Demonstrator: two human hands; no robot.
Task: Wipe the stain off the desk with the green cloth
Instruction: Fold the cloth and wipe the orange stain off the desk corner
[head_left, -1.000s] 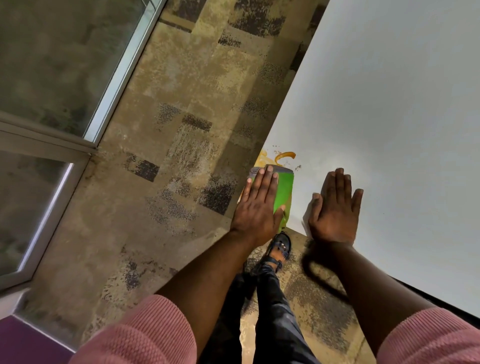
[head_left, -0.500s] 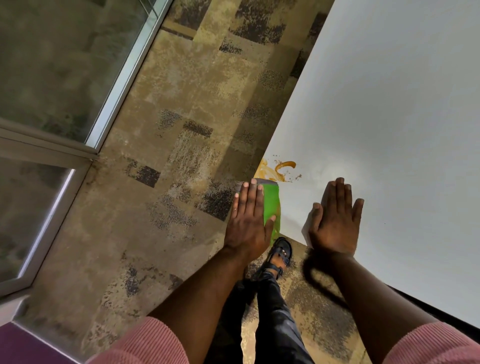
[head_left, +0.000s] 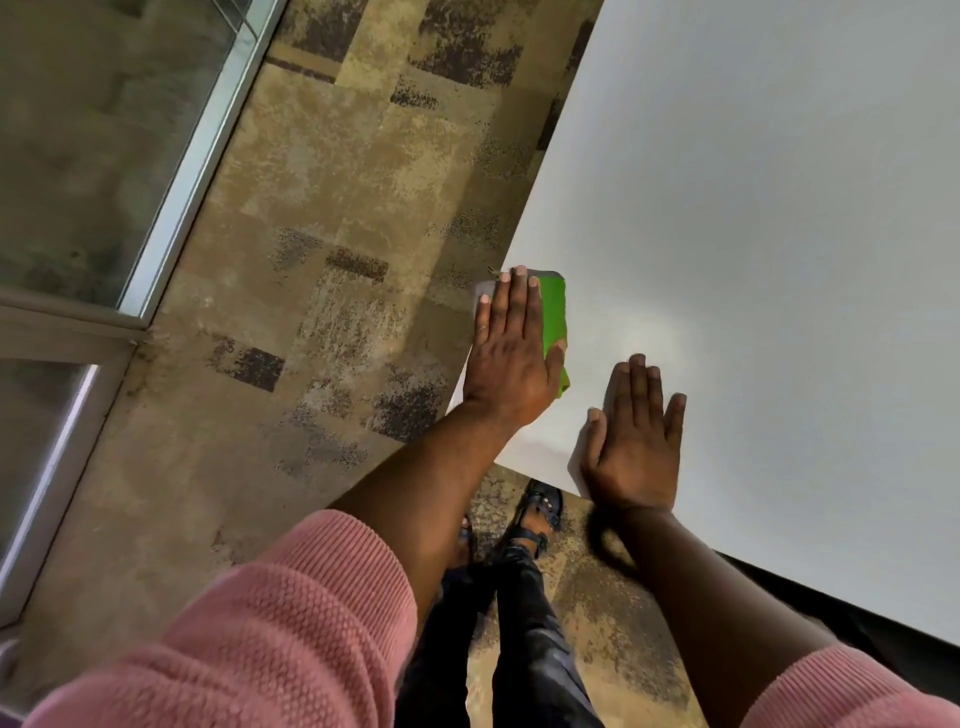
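Note:
The green cloth (head_left: 554, 312), with a grey edge at its far end, lies flat at the near left corner of the white desk (head_left: 769, 218). My left hand (head_left: 511, 348) presses flat on top of it, fingers straight and together, covering most of it. Only a tiny dark speck of the stain (head_left: 493, 269) shows at the desk edge beside my fingertips; the orange stain itself is hidden under cloth and hand. My right hand (head_left: 636, 436) rests flat on the bare desk near its front edge, right of the cloth, holding nothing.
The desk's left edge runs diagonally beside patterned brown carpet (head_left: 332, 291). A glass partition with a metal frame (head_left: 171, 197) stands at the left. My legs and a black sandal (head_left: 540, 506) are below the desk corner.
My left hand has pushed the cloth forward along the desk's left edge, over the orange stain that showed beyond it before. My right hand has stayed flat in place.

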